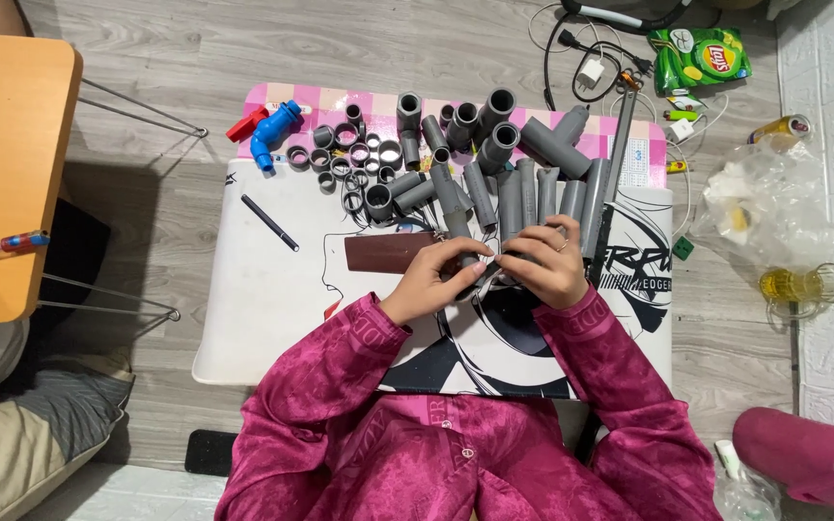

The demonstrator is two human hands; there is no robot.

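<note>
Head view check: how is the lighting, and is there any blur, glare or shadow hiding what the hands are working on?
Head view: even, soft light, sharp overall; no glare on the white mat. The left hand and right hand meet over a grey pipe piece, which the fingers mostly cover. Dark shadow sits under the orange table.

I see matt grey plastic pipes (494, 183), a glossy blue plastic tap (272, 135), and a smooth printed mat (272, 318) on the wood-grain floor (195, 58).

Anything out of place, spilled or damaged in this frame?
Nothing looks spilled or broken. The grey pipes and rings lie in a loose heap on the mat. Odd among them: a blue tap and a red piece at the heap's edge. Snack bag and cables litter the floor. Both hands work together on a pipe.
</note>
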